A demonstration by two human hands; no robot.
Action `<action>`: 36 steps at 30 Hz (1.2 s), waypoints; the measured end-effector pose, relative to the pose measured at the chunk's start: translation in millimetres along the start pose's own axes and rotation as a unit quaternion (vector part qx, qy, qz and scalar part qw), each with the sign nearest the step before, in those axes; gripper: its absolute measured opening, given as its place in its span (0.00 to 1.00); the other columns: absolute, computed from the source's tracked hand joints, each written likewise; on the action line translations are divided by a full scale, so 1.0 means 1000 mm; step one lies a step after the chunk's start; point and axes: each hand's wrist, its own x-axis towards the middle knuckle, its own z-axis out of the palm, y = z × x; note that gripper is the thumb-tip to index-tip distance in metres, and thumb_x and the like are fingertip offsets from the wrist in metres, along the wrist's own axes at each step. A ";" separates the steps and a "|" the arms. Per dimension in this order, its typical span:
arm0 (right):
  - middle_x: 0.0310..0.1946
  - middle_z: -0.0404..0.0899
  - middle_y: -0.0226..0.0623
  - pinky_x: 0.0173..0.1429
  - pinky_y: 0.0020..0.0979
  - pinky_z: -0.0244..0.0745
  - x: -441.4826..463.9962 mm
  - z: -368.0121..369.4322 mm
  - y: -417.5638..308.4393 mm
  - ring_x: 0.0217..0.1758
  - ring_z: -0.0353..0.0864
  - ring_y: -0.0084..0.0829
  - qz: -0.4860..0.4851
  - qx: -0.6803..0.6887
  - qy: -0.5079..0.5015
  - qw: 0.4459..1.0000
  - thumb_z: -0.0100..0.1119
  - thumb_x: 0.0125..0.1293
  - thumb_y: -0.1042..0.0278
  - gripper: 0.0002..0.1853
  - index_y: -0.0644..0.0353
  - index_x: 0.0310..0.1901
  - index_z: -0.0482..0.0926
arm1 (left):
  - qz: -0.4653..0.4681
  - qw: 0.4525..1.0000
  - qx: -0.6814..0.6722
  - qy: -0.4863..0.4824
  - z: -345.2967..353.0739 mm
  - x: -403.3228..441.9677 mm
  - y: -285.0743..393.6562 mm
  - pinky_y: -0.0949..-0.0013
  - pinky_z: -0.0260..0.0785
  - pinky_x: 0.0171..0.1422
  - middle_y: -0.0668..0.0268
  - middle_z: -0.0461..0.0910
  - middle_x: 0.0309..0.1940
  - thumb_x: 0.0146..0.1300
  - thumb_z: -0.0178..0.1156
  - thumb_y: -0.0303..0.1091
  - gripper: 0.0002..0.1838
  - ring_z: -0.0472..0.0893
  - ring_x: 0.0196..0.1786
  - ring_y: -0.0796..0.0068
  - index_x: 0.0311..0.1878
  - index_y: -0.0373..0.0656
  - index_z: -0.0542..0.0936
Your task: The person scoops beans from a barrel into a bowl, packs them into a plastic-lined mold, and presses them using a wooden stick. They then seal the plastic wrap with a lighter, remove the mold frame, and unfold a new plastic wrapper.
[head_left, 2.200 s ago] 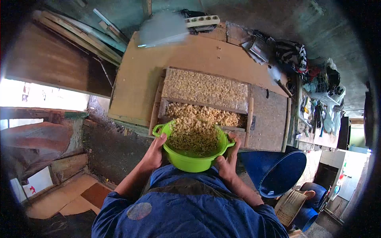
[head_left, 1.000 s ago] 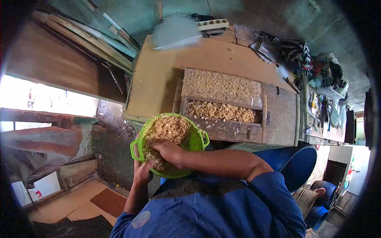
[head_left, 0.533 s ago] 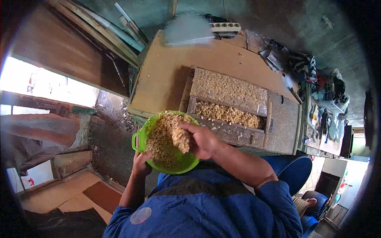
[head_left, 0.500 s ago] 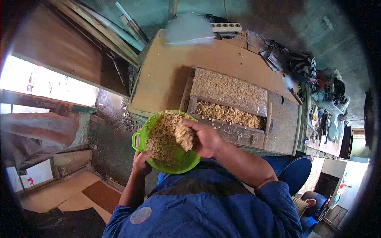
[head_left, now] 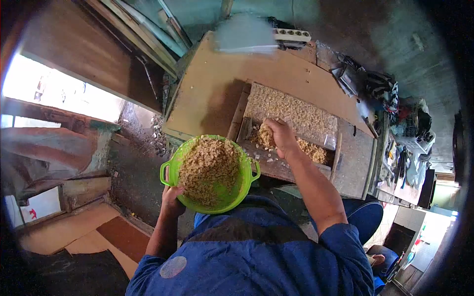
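Observation:
My left hand (head_left: 173,200) grips the left side of a green plastic basin (head_left: 246,185) with two handles, held in front of my body. Pale, split-looking soybeans (head_left: 208,167) are heaped in it, and green bottom shows at the lower right. Closed around a handful of soybeans (head_left: 266,135), my right hand (head_left: 280,137) is above the left part of a wooden frame (head_left: 239,112). In the frame's near section lie loose soybeans (head_left: 312,152), partly hidden by my right forearm. Behind them is a flat slab of soybeans (head_left: 291,108) under clear plastic.
The frame sits on a wooden table (head_left: 207,74). At the back are stacked clear plastic sheets (head_left: 246,34) and a power strip (head_left: 292,35). Clutter and bags (head_left: 412,128) crowd the right side. A blue barrel (head_left: 364,217) stands beside me at the right.
My right hand has moved from the basin up and right to the frame, carrying the handful of soybeans. The left hand still holds the basin in nearly the same place.

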 end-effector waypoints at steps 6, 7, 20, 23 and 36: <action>0.40 0.80 0.57 0.43 0.47 0.77 -0.001 0.008 0.004 0.45 0.82 0.55 -0.271 -0.363 0.057 0.890 0.53 0.73 0.58 0.17 0.67 0.47 0.77 | 0.016 0.995 0.043 0.085 0.032 -0.012 0.012 0.65 0.75 0.50 0.64 0.77 0.51 0.55 0.51 0.19 0.48 0.77 0.42 0.73 0.81 0.54 0.49; 0.41 0.81 0.57 0.44 0.48 0.77 0.003 0.006 0.006 0.46 0.82 0.57 -0.299 -0.423 0.035 0.855 0.53 0.71 0.61 0.15 0.66 0.48 0.78 | 0.016 0.995 0.043 0.087 0.004 -0.006 0.008 0.65 0.75 0.50 0.64 0.77 0.51 0.55 0.51 0.19 0.48 0.77 0.42 0.73 0.81 0.54 0.49; 0.49 0.80 0.57 0.56 0.49 0.78 -0.002 0.014 -0.006 0.52 0.81 0.57 -0.326 -0.440 0.084 0.832 0.52 0.62 0.75 0.20 0.57 0.56 0.80 | 0.000 0.989 0.077 0.124 -0.050 -0.002 0.008 0.74 0.65 0.35 0.72 0.73 0.36 0.49 0.47 0.16 0.49 0.70 0.31 0.80 0.80 0.51 0.54; 0.52 0.77 0.54 0.59 0.49 0.78 -0.004 0.020 -0.010 0.56 0.78 0.56 -0.306 -0.496 0.043 0.811 0.53 0.62 0.76 0.20 0.58 0.57 0.79 | -0.008 0.997 0.068 0.047 -0.064 -0.004 0.007 0.74 0.65 0.36 0.73 0.72 0.35 0.48 0.49 0.16 0.49 0.70 0.31 0.80 0.80 0.51 0.55; 0.45 0.79 0.50 0.57 0.49 0.78 -0.006 0.019 -0.006 0.52 0.80 0.54 -0.328 -0.485 -0.005 0.811 0.55 0.66 0.70 0.12 0.60 0.49 0.81 | 0.009 0.991 0.081 0.103 -0.022 -0.017 0.004 0.75 0.62 0.36 0.76 0.68 0.30 0.53 0.49 0.21 0.48 0.68 0.29 0.83 0.81 0.55 0.51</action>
